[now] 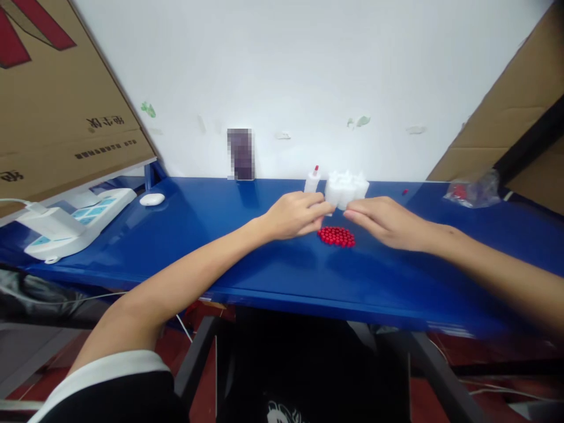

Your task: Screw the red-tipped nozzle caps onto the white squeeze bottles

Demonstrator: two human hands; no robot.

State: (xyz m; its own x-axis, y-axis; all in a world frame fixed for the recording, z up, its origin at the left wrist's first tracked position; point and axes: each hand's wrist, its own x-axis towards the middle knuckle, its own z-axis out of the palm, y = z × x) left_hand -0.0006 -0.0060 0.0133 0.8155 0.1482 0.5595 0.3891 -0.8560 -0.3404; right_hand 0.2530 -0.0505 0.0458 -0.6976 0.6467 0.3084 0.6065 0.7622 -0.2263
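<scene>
My left hand (300, 215) is closed, its fingers curled together above the blue table, with a small white edge showing at the fingertips. Opposite it, my right hand (384, 222) has thumb and fingers pressed together beside a cluster of white plastic bottles (346, 188). What either hand pinches is too small or hidden to name. Just behind my left hand stands a separate white bottle (312, 182) with a red tip, its lower part covered. A flat pile of small red caps (336, 237) lies on the table below and between both hands.
On the left are a white power strip (99, 214) with a plugged-in charger (55, 223) and a white earphone case (152, 200). A pixelated dark rectangle (241, 154) is at the wall. One loose red piece (405, 191) and a clear plastic bag (473, 191) lie right. Cardboard (66, 88) flanks the table.
</scene>
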